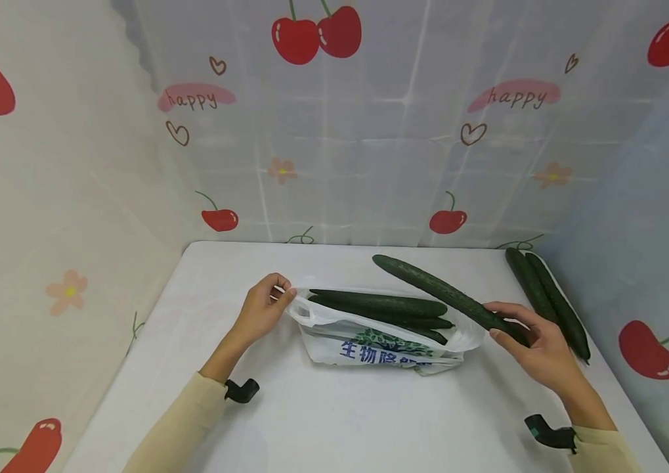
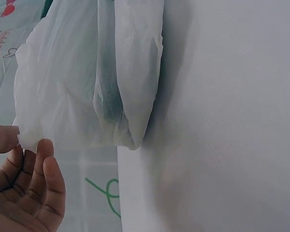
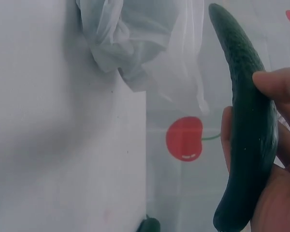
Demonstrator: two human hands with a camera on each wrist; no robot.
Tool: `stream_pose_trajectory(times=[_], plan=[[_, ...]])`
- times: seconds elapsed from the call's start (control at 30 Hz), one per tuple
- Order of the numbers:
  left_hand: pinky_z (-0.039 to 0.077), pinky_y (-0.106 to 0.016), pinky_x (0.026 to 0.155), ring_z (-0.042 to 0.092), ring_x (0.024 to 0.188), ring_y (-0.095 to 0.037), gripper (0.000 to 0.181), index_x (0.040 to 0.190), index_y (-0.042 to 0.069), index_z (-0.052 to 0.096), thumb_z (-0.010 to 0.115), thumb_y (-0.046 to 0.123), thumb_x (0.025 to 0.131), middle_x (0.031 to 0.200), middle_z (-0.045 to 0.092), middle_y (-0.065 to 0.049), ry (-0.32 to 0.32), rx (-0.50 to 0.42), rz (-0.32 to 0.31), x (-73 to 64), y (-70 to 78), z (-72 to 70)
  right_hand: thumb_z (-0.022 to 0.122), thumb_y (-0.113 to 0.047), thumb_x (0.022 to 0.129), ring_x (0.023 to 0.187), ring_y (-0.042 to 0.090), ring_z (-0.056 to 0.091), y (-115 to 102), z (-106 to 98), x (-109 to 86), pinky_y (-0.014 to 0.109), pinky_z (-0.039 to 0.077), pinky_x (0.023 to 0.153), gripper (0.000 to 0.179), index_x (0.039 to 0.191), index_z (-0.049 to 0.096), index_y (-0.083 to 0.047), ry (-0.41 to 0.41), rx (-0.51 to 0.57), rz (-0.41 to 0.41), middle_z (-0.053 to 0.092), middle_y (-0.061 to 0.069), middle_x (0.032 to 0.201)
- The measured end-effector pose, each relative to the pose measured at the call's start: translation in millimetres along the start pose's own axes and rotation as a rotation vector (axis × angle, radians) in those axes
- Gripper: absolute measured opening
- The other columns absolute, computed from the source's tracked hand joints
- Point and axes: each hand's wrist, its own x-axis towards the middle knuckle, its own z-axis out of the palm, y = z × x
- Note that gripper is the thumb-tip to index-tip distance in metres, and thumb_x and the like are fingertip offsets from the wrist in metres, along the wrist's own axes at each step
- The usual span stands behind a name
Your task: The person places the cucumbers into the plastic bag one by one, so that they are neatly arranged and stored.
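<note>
A white plastic bag [image 1: 325, 338] with green and blue print lies on the table, its mouth spread and several cucumbers [image 1: 381, 304] inside. My left hand [image 1: 263, 307] pinches the bag's left edge between thumb and fingers; the left wrist view shows the gathered plastic [image 2: 31, 137] at the fingertips. In my right hand [image 1: 547, 348] is a long dark green cucumber [image 1: 434, 286], gripped near its right end. It slants up to the left, its far end above the back of the bag. The right wrist view shows the thumb across this cucumber [image 3: 251, 130].
Two more cucumbers [image 1: 547, 299] lie side by side at the table's right edge, behind my right hand. The white table [image 1: 334, 420] is bordered by cherry-patterned curtains [image 1: 340, 144] at the back and both sides.
</note>
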Motion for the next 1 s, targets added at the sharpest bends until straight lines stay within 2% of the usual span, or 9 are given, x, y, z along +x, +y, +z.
stream_pose_trajectory(times=[0.23,0.37,0.5,0.67,0.77,0.87,1.0], plan=[[0.056,-0.027,0.076,0.066,0.092,-0.021,0.014,0.106,0.013,0.063,0.068,0.027,0.107,0.105,0.069,-0.007,-0.005,-0.013,-0.003,-1.0,1.0,0.6,0.078,0.009,0.092,0.124,-0.009,0.063,-8,9,-2.4,0.005,0.05,0.096,0.048,0.136,0.07,-0.009,-0.109,0.012,-0.045,0.07,-0.01,0.137],[0.056,-0.027,0.076,0.067,0.092,-0.02,0.014,0.106,0.013,0.063,0.068,0.025,0.107,0.105,0.069,-0.007,0.0,-0.008,0.0,-0.6,1.6,0.9,0.078,0.01,0.091,0.128,-0.009,0.063,-10,17,-0.6,0.007,0.052,0.098,0.051,0.135,0.07,-0.012,-0.17,0.023,-0.085,0.072,0.002,0.137],[0.055,-0.026,0.077,0.067,0.092,-0.019,0.013,0.105,0.013,0.063,0.069,0.025,0.106,0.106,0.069,-0.007,0.007,-0.001,0.002,-0.7,2.6,0.4,0.078,0.008,0.091,0.128,-0.009,0.062,-14,25,5.3,0.006,0.05,0.1,0.051,0.136,0.07,-0.014,-0.22,0.008,-0.123,0.073,0.008,0.134],[0.055,-0.027,0.077,0.067,0.092,-0.019,0.014,0.105,0.013,0.064,0.07,0.025,0.106,0.105,0.069,-0.007,0.005,-0.005,-0.004,-1.5,4.2,-1.2,0.079,0.002,0.094,0.13,-0.009,0.06,-18,37,20.5,0.005,0.045,0.104,0.047,0.137,0.07,-0.015,-0.263,-0.045,-0.168,0.074,0.009,0.134],[0.055,-0.029,0.077,0.067,0.091,-0.02,0.014,0.105,0.012,0.064,0.07,0.025,0.106,0.105,0.07,-0.008,0.005,-0.011,-0.003,-1.5,4.8,-1.6,0.079,-0.003,0.095,0.13,-0.001,0.064,-18,45,32.5,0.006,0.044,0.106,0.044,0.136,0.07,-0.017,-0.285,-0.084,-0.179,0.074,0.006,0.136],[0.055,-0.029,0.077,0.068,0.091,-0.019,0.014,0.105,0.013,0.064,0.07,0.025,0.106,0.105,0.07,-0.008,0.005,-0.01,-0.005,-1.1,4.8,-1.2,0.079,-0.008,0.097,0.132,0.014,0.067,-16,54,43.6,0.009,0.044,0.109,0.042,0.137,0.07,-0.018,-0.315,-0.114,-0.184,0.074,0.004,0.138],[0.055,-0.027,0.076,0.067,0.089,-0.018,0.014,0.105,0.013,0.064,0.071,0.026,0.105,0.104,0.07,-0.007,0.008,-0.002,0.0,0.3,4.8,-0.2,0.079,-0.011,0.098,0.134,0.025,0.066,-16,67,54.4,0.018,0.048,0.113,0.041,0.138,0.07,-0.019,-0.361,-0.121,-0.185,0.072,0.001,0.141]])
